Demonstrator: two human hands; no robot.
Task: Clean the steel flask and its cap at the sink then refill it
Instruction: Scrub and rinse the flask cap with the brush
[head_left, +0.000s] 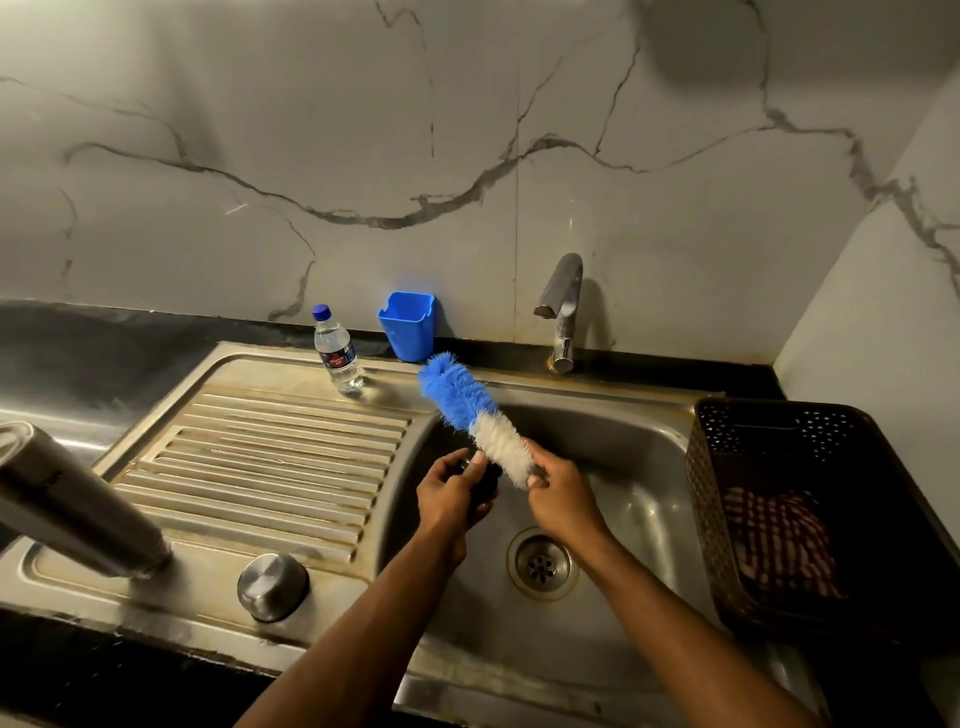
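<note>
Over the sink basin (649, 467), the left hand (451, 496) grips a small dark cap piece (485, 475); the right hand (558, 491) pinches a blue-and-white bottle brush (475, 410) against it. Left of the basin, the dull steel flask (72, 504) and domed steel cap (272, 584) stand on the drainboard. The water bottle (337, 349) label is unreadable.

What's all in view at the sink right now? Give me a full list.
steel flask: one, silver, on the drainboard, near left
steel cap: one, silver, drainboard front edge
bottle brush: one, blue and white, over the basin
dark stopper: one, black, above the basin
water bottle: one, clear with blue lid, drainboard rear
holder cup: one, blue, at the wall
tap: one, chrome, behind the basin
basket: one, brown, right of the basin
checked cloth: one, red and white, inside the basket
left hand: grips stopper
right hand: grips brush
</note>
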